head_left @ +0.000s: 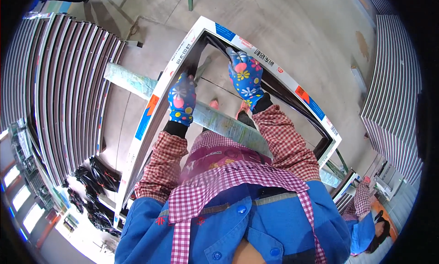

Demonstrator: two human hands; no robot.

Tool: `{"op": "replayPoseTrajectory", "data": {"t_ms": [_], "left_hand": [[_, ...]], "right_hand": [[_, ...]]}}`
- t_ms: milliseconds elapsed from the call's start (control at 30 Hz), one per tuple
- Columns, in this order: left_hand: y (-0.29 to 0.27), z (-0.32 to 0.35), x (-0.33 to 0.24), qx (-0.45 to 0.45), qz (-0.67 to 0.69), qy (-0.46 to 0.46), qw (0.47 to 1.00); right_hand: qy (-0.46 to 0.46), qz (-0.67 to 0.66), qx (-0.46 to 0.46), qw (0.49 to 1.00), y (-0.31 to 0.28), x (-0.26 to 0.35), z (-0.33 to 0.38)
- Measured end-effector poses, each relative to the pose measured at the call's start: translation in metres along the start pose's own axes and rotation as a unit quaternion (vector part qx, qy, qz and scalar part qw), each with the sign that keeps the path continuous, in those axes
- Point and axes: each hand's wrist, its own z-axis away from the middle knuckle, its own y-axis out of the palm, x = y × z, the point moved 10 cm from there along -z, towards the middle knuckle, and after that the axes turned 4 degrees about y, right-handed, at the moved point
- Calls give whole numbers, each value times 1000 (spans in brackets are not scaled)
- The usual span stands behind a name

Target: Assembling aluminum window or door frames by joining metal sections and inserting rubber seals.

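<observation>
A large rectangular window frame, with white printed film outside and dark inner sides, lies across a film-wrapped beam in front of me. My left hand, in a blue flowered glove, is closed at the inner edge of the frame's left side; what its fingers hold is hidden. My right hand, gloved alike, has its fingers bent over the inner edge of the far side. There they press on a black sealing strip that runs along this edge from the far corner.
Long stacked profiles or frames stand at the left, and another stack at the right. A heap of black strips lies at lower left. Another person in blue with checked sleeves is at lower right. A green post stands at the far side.
</observation>
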Motion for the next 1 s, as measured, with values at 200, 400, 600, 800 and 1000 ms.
{"op": "replayPoseTrajectory", "data": {"t_ms": [200, 400, 600, 800, 1000], "left_hand": [[-1, -4, 3, 30, 13, -3, 999], [1, -11, 8, 27, 65, -42, 997], [15, -2, 25, 98, 233, -210, 945], [-18, -1, -4, 28, -4, -71, 997], [-78, -6, -64, -86, -131, 88, 984]], "right_hand": [[-76, -158, -99, 979, -8, 53, -5], [149, -459, 95, 871, 110, 24, -31], [194, -487, 192, 830, 120, 25, -34], [277, -652, 188, 680, 133, 22, -27], [360, -722, 289, 516, 112, 40, -22]]}}
